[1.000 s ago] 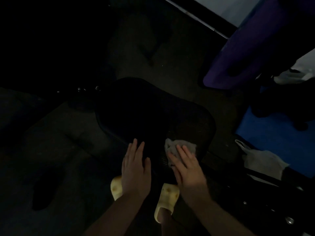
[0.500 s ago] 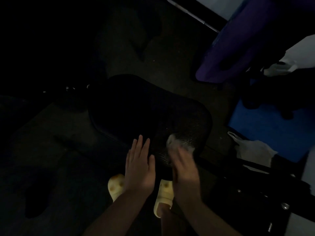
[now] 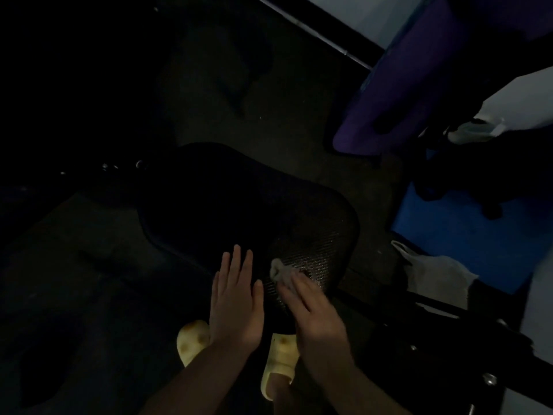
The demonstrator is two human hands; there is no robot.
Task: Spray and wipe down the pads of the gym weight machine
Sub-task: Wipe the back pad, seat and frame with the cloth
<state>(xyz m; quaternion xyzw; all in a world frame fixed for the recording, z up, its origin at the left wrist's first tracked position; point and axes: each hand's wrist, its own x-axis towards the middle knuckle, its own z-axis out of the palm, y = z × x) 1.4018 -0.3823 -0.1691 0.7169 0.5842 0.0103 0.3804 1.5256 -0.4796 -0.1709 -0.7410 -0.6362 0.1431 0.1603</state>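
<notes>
A soft, limp cloth [image 3: 281,272] is pressed flat onto the pad [image 3: 248,205] under the right hand [image 3: 317,313], fingers extended; left hand [image 3: 236,298] rests open, fingers straight.

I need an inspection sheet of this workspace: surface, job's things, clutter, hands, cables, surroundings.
Surface: dark floor, dim light.
Job's things: black mesh pad; grey cloth lies on its near edge. No spray bottle seen.
Clutter: white bag to the right, by a blue mat.
Hands: left hand flat on the pad; right hand presses the cloth, blurred.
Cables: nothing seen.
Surroundings: purple object at the far right; yellow slippers below the hands.
</notes>
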